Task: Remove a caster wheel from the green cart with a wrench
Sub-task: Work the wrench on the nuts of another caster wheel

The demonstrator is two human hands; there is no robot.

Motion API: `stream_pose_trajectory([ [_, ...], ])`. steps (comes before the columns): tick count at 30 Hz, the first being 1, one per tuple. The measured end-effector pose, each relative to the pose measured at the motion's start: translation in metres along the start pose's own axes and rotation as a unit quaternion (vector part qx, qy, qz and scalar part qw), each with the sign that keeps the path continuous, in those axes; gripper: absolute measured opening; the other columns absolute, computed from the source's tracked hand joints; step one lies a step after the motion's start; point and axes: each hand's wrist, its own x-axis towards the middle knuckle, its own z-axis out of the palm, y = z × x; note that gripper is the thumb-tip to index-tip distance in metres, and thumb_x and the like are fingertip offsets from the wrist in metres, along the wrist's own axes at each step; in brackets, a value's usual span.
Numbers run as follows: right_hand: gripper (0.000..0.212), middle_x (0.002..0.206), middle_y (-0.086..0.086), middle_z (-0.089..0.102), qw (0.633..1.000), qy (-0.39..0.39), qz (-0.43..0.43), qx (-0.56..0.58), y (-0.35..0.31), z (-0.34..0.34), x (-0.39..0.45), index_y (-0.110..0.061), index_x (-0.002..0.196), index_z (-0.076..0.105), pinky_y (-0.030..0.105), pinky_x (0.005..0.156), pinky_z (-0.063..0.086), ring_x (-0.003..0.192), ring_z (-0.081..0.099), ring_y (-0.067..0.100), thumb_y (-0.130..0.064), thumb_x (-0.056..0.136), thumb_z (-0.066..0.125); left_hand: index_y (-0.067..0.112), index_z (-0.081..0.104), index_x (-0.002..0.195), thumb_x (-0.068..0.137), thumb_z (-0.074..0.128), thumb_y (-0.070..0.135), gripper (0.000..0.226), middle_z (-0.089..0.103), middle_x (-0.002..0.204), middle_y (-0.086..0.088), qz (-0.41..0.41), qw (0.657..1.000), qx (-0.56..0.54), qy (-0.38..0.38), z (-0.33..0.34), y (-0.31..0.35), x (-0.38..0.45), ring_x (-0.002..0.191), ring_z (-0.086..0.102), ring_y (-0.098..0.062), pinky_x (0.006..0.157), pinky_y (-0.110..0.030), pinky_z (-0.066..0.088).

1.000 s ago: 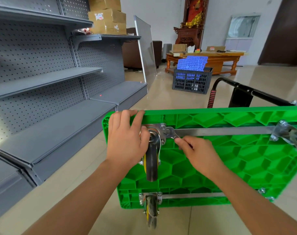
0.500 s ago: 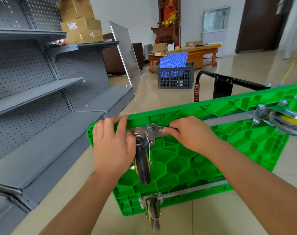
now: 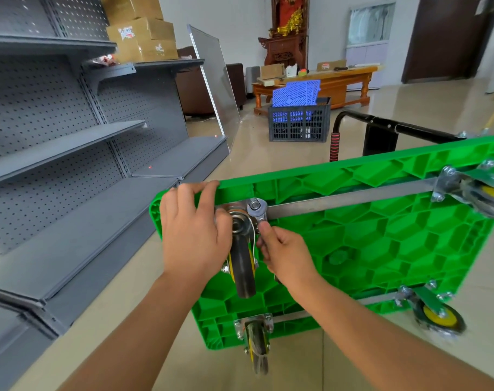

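Beyond the upturned cart (image 3: 381,244), a crate (image 3: 299,125) held blue panels (image 3: 295,93); left hand (image 3: 193,235) gripped the caster (image 3: 241,266) at the cart's left edge, right hand (image 3: 285,253) pinched the wrench (image 3: 257,210).

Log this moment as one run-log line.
step: loosening caster bolt | left hand: holds cart edge beside caster wheel | right hand: grips wrench on mount-plate bolt | green cart: on its side
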Motion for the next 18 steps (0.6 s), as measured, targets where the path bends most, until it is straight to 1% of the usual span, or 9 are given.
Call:
stream_pose_trajectory([
  [4, 0.039, 0.052, -0.005, 0.047, 0.998, -0.014, -0.044, -0.036, -0.006, -0.018, -0.01, -0.015, 0.075, 0.064, 0.026, 0.048, 0.031, 0.046, 0.039, 0.011, -0.039, 0.103, 0.051, 0.008, 0.064, 0.13, 0.09, 0.039, 0.025, 0.05, 0.056, 0.117, -0.013, -0.002, 1.0, -0.001, -0.009, -0.003, -0.001, -0.002, 0.102, 0.048, -0.036, 0.098, -0.05, 0.04],
  [6, 0.033, 0.058, -0.002, 0.048, 0.995, -0.031, -0.072, -0.066, -0.011, -0.031, -0.016, -0.014, 0.083, 0.065, 0.028, 0.049, 0.03, 0.051, 0.039, 0.014, -0.031, 0.105, 0.048, 0.008, 0.064, 0.131, 0.09, 0.039, 0.025, 0.051, 0.056, 0.117, -0.012, 0.002, 1.0, 0.001, -0.014, -0.003, -0.001, -0.002, 0.103, 0.048, -0.036, 0.098, -0.049, 0.04],
  [8, 0.028, 0.062, 0.0, 0.05, 0.99, -0.051, -0.08, -0.1, -0.02, -0.044, -0.015, -0.016, 0.088, 0.066, 0.031, 0.051, 0.028, 0.054, 0.038, 0.018, -0.025, 0.106, 0.046, 0.008, 0.064, 0.131, 0.09, 0.04, 0.025, 0.051, 0.056, 0.117, -0.013, -0.001, 1.0, 0.001, -0.013, -0.002, -0.001, -0.001, 0.103, 0.048, -0.036, 0.098, -0.05, 0.04],
  [11, 0.029, 0.058, -0.008, 0.055, 0.976, -0.082, -0.082, -0.184, -0.037, -0.064, -0.005, -0.018, 0.085, 0.063, 0.031, 0.049, 0.031, 0.049, 0.039, 0.012, -0.022, 0.107, 0.044, 0.007, 0.064, 0.13, 0.088, 0.041, 0.024, 0.05, 0.056, 0.116, -0.013, -0.006, 1.0, -0.004, -0.005, 0.0, 0.001, -0.001, 0.102, 0.048, -0.036, 0.098, -0.05, 0.04],
  [14, 0.03, 0.063, -0.008, 0.063, 0.944, -0.1, -0.125, -0.289, -0.052, -0.078, -0.001, -0.02, 0.079, 0.061, 0.036, 0.052, 0.039, 0.051, 0.046, 0.013, -0.023, 0.105, 0.047, 0.007, 0.065, 0.129, 0.088, 0.041, 0.023, 0.05, 0.056, 0.115, -0.014, -0.005, 1.0, -0.007, -0.002, 0.0, 0.001, -0.001, 0.102, 0.048, -0.036, 0.098, -0.05, 0.04],
  [16, 0.03, 0.058, -0.012, 0.061, 0.928, -0.107, -0.135, -0.331, -0.06, -0.086, 0.0, -0.019, 0.076, 0.062, 0.03, 0.05, 0.04, 0.047, 0.045, 0.009, -0.023, 0.104, 0.051, 0.006, 0.064, 0.129, 0.088, 0.041, 0.024, 0.05, 0.056, 0.116, -0.014, -0.001, 1.0, -0.005, -0.003, -0.001, 0.0, -0.001, 0.103, 0.048, -0.037, 0.098, -0.05, 0.04],
  [18, 0.033, 0.05, -0.019, 0.057, 0.914, -0.119, -0.139, -0.362, -0.068, -0.088, 0.001, -0.019, 0.072, 0.063, 0.02, 0.044, 0.034, 0.041, 0.04, 0.005, -0.023, 0.103, 0.052, 0.007, 0.064, 0.13, 0.089, 0.041, 0.024, 0.051, 0.056, 0.116, -0.014, -0.001, 1.0, -0.004, -0.007, -0.002, 0.0, -0.002, 0.103, 0.048, -0.036, 0.099, -0.049, 0.04],
])
